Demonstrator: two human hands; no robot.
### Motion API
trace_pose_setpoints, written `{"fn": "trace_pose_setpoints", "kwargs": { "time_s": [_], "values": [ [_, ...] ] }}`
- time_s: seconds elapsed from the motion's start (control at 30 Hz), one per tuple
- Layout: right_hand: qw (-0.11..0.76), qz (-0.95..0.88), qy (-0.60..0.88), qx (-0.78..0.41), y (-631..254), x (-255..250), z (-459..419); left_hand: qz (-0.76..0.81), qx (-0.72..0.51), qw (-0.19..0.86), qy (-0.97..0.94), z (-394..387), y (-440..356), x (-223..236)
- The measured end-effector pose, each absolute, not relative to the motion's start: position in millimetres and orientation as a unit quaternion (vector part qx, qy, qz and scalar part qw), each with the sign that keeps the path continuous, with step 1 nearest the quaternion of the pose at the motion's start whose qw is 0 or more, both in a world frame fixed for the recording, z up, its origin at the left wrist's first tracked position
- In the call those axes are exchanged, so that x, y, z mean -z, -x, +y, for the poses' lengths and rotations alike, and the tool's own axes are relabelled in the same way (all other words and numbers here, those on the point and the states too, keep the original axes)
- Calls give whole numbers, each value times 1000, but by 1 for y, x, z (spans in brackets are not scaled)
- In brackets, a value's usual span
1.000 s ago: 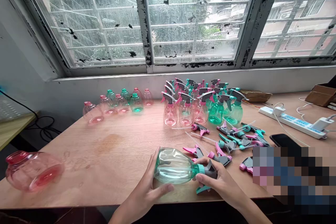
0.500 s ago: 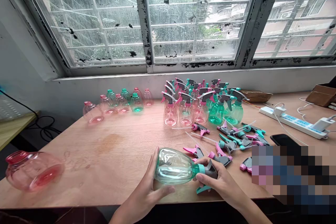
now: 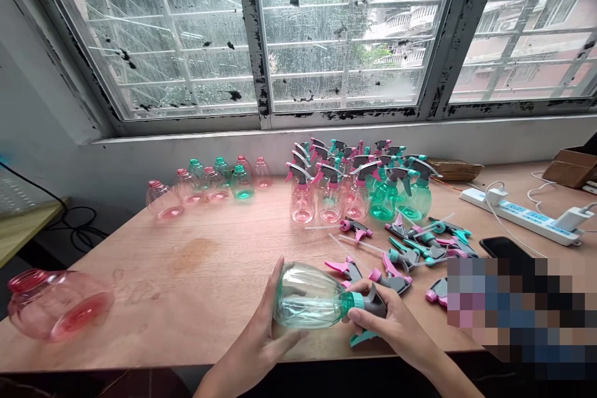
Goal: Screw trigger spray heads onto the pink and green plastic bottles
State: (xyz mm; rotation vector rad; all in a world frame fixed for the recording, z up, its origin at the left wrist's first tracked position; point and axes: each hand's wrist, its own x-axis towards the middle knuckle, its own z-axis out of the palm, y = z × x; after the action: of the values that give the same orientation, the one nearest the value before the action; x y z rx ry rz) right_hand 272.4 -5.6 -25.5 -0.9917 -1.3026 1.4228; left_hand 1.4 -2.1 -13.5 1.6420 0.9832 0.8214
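Observation:
A clear green spray bottle point(image 3: 310, 296) lies sideways in the air over the table's front edge, its neck pointing right. My left hand point(image 3: 263, 329) is closed round its base end, thumb below. A grey and teal spray head point(image 3: 373, 305) sits on the neck, and my right hand point(image 3: 396, 323) grips it at the teal collar, with the trigger hanging underneath. Just beyond my right hand lie loose pink and grey spray heads point(image 3: 392, 277). Whether the collar is fully screwed on I cannot tell.
Finished-looking spray bottles point(image 3: 330, 199) stand grouped at the back. Several headless bottles point(image 3: 217, 183) stand back left; a pink bottle point(image 3: 60, 305) is at the near left. More spray heads point(image 3: 429, 242), a phone point(image 3: 506, 250) and a power strip point(image 3: 522, 217) lie right. Part of the right is pixelated.
Both hands keep their hold on the green bottle, almost still. My left thumb has shifted slightly under the bottle.

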Motion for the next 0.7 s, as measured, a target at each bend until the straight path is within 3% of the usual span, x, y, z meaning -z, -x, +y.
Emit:
{"fn": "trace_pose_setpoints", "kwargs": {
  "time_s": [0.7],
  "values": [
    [459,-533,408,-581,-273,24,-4,399,-355,522,-665,-1,-2,14]
  ]
}}
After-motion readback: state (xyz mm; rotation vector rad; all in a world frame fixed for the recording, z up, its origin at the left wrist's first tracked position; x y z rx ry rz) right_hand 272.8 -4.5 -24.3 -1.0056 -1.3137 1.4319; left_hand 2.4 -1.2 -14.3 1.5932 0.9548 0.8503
